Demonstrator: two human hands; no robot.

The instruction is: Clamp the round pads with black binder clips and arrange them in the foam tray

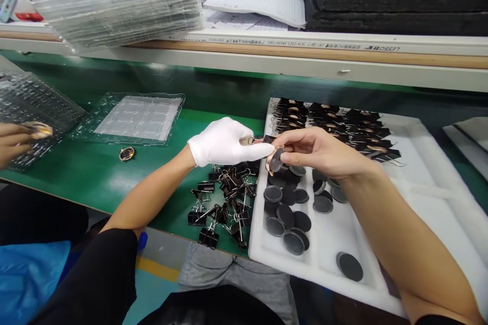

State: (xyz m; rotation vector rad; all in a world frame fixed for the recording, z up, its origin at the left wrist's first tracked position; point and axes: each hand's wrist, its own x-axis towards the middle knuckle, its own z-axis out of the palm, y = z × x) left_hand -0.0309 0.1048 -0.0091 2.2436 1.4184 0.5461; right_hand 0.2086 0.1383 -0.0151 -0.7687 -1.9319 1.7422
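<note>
Over the left edge of a white tray (427, 157), the bare right hand (318, 152) pinches a small gold-rimmed piece (271, 163) with a dark disc at its face. The gloved left hand (229, 143) reaches in from the other side, its fingertips at the piece; whether it grips the piece or a clip, I cannot tell. Fitting the disc to the rim looks like the step in hand. The next move calls for keeping the two flush and pressed together, with room for a clip's mouth to close over both. Loose binder clips (209, 237) lie heaped on the green tabletop (91, 177), beside the tray. Inside the tray, spare dark discs (349, 266) lie scattered near the right hand, and clamped pieces (328, 117) stand in rows behind it.
</note>
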